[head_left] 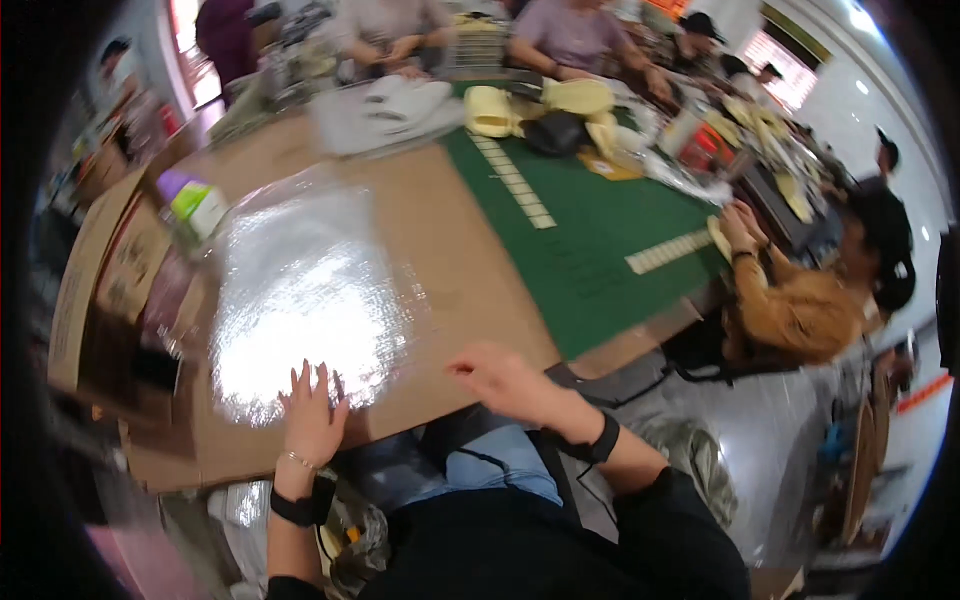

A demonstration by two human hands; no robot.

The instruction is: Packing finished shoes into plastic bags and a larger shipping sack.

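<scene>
A stack of clear plastic bags (300,270) lies flat and shiny on the brown cardboard tabletop (450,260). Spread fingers of my left hand (315,415) rest on the near edge of the stack. My right hand (505,382) is over the cardboard to the right of the bags, apart from them. Its fingers are curled together in a loose pinch, slightly blurred, and nothing shows in them. Each of my wrists wears a black band.
A green mat (560,280) with pale sticker strips (510,180) covers the table's right. White slippers (405,105) and yellow slippers (490,110) lie at the far side. Left stand a purple-green bottle (195,205) and an open carton (100,290). A person in orange (800,310) sits right.
</scene>
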